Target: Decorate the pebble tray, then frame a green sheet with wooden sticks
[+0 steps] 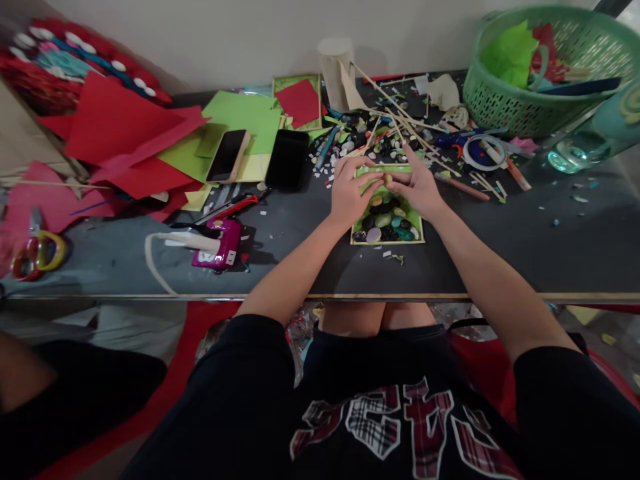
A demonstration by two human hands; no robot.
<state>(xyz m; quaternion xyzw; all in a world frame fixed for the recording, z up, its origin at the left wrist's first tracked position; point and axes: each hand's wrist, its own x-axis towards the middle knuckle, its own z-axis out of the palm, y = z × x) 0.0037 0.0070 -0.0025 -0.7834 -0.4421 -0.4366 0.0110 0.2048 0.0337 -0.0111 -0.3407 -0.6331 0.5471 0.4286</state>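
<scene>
My left hand (349, 187) and my right hand (419, 185) meet above a small green panel (415, 221) edged with pale sticks. Between their fingertips is a small yellowish-brown pebble (387, 179), pinched from both sides. Smooth stones cover the near part of the panel, among them a lilac stone (373, 235), a pale green stone (383, 221) and a teal stone (404, 234). My hands hide much of the panel's far half. Just beyond them lies a heap of mixed pebbles (353, 140) with thin wooden sticks (400, 117) across it.
Left are red paper sheets (125, 133), two phones (287, 160), a purple power adapter (225, 243) with a white cord and scissors (37, 253). At right are a green basket (520, 110), a tape roll (484, 152) and a clear bottle (575, 150). Another person's leg (100, 380) shows lower left.
</scene>
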